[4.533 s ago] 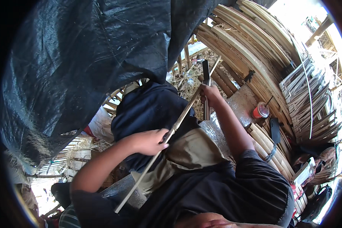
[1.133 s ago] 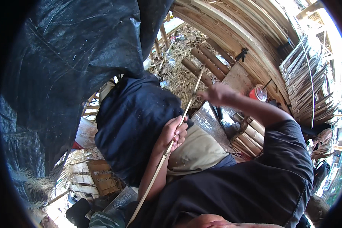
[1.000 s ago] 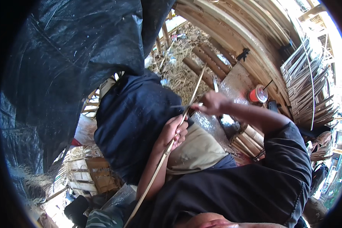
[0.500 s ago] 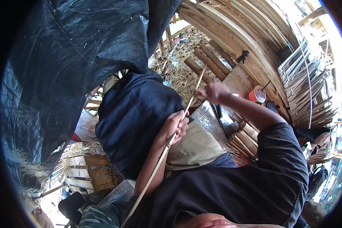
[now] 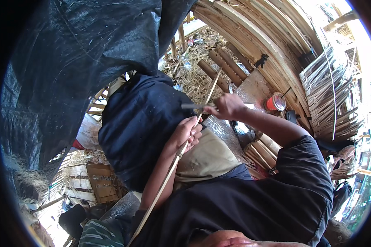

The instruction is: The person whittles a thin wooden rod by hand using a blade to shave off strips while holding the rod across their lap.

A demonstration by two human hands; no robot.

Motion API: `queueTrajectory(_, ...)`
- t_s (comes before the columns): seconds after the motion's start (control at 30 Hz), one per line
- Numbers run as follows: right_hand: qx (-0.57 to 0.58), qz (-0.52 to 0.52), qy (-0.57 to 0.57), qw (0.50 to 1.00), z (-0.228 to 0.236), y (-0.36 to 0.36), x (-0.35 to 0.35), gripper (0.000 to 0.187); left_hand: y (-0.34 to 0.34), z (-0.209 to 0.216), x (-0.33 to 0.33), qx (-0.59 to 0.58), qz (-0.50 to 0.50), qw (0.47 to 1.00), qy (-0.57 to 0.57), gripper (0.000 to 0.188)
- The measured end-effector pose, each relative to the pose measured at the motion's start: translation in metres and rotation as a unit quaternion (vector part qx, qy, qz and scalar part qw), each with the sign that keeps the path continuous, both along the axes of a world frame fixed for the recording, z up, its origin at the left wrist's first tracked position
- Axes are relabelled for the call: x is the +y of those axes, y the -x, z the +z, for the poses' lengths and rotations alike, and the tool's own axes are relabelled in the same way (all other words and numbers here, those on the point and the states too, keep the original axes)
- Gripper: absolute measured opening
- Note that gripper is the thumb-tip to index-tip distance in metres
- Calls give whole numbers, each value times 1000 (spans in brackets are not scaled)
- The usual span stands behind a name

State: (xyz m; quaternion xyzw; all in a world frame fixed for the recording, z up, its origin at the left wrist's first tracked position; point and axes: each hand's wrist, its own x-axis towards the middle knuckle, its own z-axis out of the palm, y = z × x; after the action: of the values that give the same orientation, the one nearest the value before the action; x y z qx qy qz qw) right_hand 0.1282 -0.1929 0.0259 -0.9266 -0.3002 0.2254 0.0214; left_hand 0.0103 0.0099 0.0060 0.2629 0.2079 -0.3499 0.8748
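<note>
The left hand (image 5: pixel 187 136) is closed around a pale strip (image 5: pixel 166 179), which slants along the right side of the dark cloth (image 5: pixel 144 123); the right hand (image 5: pixel 230 106) grips a knife (image 5: pixel 191 106), its blade blurred.

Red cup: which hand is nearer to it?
Right. The right hand is left of the cup; the left hand is farther left and lower in view, gripping the stick.

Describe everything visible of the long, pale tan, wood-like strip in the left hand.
The long, thin, pale tan strip looks like bamboo or wood, nearly straight, with a knobby spot just below the left hand gripping it. It slants down leftward from its upper tip to the picture's lower edge, over the left forearm. A blurred grey blade in the right hand crosses it; contact is unclear.
</note>
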Motion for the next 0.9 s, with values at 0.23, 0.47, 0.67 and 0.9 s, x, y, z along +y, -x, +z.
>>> queueTrajectory(0.23, 15, -80, 40, 996, -10, -34, -9, 78, -4, -1, 3, 1, 4, 1000, -2, 23)
queueTrajectory(0.47, -29, -23, 54, 998, -42, -68, -42, 80, -5, -2, -2, -29, -20, 999, -30, 23)
queueTrajectory(0.67, -5, 22, 27, 999, -28, -28, -15, 79, -4, 0, -5, -4, 7, 999, -33, 25)
queueTrajectory(0.9, 21, -93, 108, 990, -21, -66, -10, 79, -3, 0, 0, 4, 1, 1000, -30, 24)
